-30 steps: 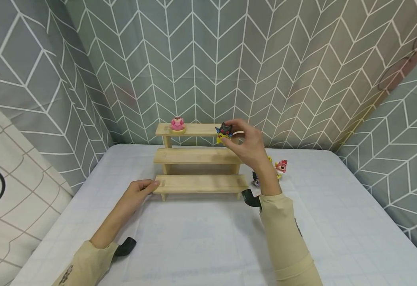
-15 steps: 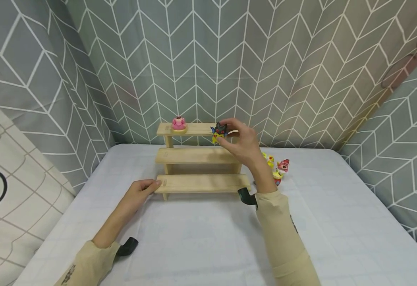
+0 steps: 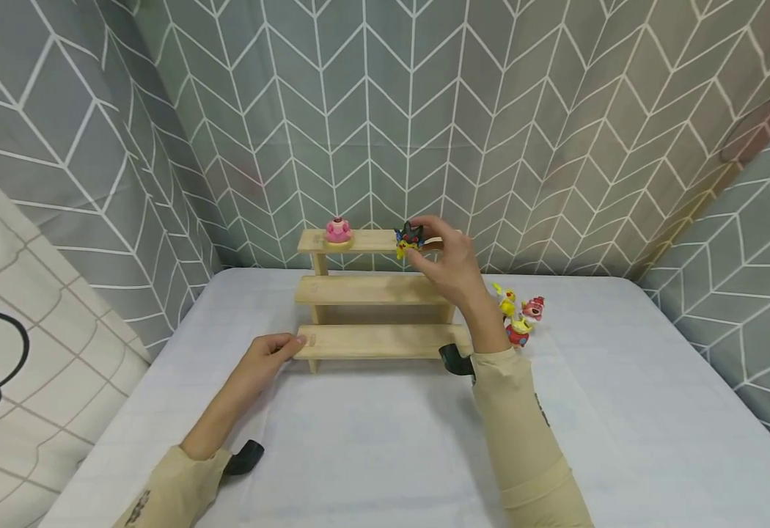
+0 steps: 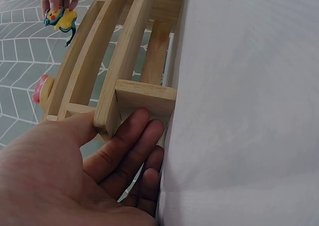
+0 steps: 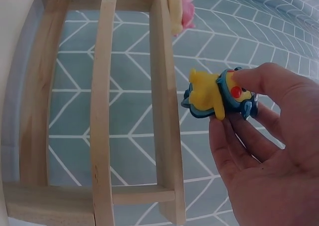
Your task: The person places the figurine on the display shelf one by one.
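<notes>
My right hand (image 3: 447, 260) pinches a yellow figurine (image 5: 209, 91) with a dark blue hood between thumb and fingers. It is held at the right half of the top board of a three-step wooden display stand (image 3: 378, 291). In the right wrist view a small gap shows between its feet and that board. On the top board's left end sits a pink figurine (image 3: 338, 231) with a pale yellow base. My left hand (image 3: 268, 359) grips the left end of the lowest board, thumb above and fingers curled underneath (image 4: 132, 131).
Several small figurines stand on the table right of the stand, among them a yellow one (image 3: 507, 302), a pink one with a red hat (image 3: 533, 308) and a yellow-and-red one (image 3: 519, 332). A white cloth (image 3: 358, 447) covers the table. Patterned curtains (image 3: 385, 117) hang behind.
My right hand has shifted slightly left along the top board with the hooded figurine. The left hand keeps its grip on the stand. The head view has turned a little.
</notes>
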{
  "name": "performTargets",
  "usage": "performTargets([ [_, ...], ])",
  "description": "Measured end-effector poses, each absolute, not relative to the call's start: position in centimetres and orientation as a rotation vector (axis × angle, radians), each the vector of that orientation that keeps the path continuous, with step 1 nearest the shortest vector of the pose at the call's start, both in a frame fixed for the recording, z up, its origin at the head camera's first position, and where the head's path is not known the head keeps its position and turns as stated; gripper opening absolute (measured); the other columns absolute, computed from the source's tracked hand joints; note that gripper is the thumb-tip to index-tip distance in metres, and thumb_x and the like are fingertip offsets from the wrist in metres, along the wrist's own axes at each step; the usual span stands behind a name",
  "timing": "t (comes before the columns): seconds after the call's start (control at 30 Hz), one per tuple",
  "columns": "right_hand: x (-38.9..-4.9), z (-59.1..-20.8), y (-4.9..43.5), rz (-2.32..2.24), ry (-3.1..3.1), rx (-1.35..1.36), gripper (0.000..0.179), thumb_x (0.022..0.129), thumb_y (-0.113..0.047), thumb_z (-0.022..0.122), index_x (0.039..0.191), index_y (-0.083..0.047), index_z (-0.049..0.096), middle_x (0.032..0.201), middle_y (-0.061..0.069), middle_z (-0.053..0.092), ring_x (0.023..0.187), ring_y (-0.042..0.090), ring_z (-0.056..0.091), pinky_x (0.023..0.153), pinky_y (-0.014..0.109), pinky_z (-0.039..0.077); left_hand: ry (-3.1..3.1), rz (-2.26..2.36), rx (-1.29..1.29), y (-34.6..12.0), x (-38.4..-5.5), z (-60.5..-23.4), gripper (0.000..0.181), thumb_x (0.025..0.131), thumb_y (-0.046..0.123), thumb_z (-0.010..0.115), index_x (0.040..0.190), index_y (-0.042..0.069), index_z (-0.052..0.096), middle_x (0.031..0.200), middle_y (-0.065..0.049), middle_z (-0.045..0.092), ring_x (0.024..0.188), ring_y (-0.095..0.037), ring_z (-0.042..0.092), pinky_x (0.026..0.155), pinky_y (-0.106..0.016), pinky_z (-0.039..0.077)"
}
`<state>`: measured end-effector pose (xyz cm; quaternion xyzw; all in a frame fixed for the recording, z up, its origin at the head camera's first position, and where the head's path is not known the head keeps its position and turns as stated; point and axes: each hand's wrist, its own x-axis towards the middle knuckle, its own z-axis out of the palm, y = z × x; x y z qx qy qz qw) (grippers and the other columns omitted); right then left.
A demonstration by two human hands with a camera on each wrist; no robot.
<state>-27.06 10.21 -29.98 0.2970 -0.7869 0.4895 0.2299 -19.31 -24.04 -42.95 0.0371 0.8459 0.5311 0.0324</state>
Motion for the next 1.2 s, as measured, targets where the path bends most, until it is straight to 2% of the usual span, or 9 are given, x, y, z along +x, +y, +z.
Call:
performTargets([
  [0.33,-27.5,-29.4,10.1,1.278,-2.237,0.76,0.04,0.094,-0.002,0.076,0.132,-0.003,0.065,0.11,0.019,0.071,0.111,0.032,0.068,0.097,0.047,0.057,2.613,1.645,0.104,-23.8,-19.4,-42.9,0.039,0.109,0.036,0.061,0.116,0.0,0.075,0.095,0.001,0.059,0.097,-0.017,0.049,0.08,-0.028,0.041],
  [0.47,-27.8,-29.1,9.8,1.236,-2.268,0.742,0.041,0.095,-0.003,0.076,0.134,-0.003,0.064,0.113,0.019,0.071,0.113,0.032,0.067,0.098,0.048,0.057,2.619,1.643,0.113,-23.9,-19.5,-42.9,0.039,0.109,0.036,0.061,0.114,0.0,0.075,0.094,0.001,0.058,0.096,-0.017,0.049,0.08,-0.028,0.04],
  [0.73,-28.4,-28.9,9.5,1.27,-2.316,0.735,0.044,0.096,-0.002,0.074,0.138,-0.003,0.062,0.117,0.02,0.069,0.115,0.033,0.067,0.1,0.048,0.056,2.607,1.668,0.128,-23.8,-19.2,-42.9,0.042,0.108,0.037,0.061,0.121,-0.001,0.074,0.104,-0.003,0.066,0.101,-0.017,0.052,0.087,-0.027,0.044],
  [0.93,-28.9,-28.8,9.2,1.314,-2.345,0.74,0.045,0.098,-0.001,0.071,0.141,-0.006,0.06,0.123,0.021,0.069,0.116,0.035,0.068,0.099,0.041,0.057,2.603,1.686,0.141,-23.9,-19.3,-43.0,0.04,0.108,0.035,0.062,0.117,-0.001,0.075,0.099,-0.001,0.063,0.097,-0.017,0.051,0.083,-0.027,0.043],
  [1.2,-29.8,-28.9,8.7,1.356,-2.355,0.743,0.043,0.1,-0.002,0.069,0.142,-0.005,0.06,0.132,0.026,0.066,0.12,0.038,0.068,0.102,0.044,0.056,2.611,1.675,0.143,-23.9,-19.4,-43.2,0.038,0.107,0.034,0.063,0.115,-0.001,0.075,0.095,0.001,0.061,0.096,-0.017,0.05,0.08,-0.027,0.042],
])
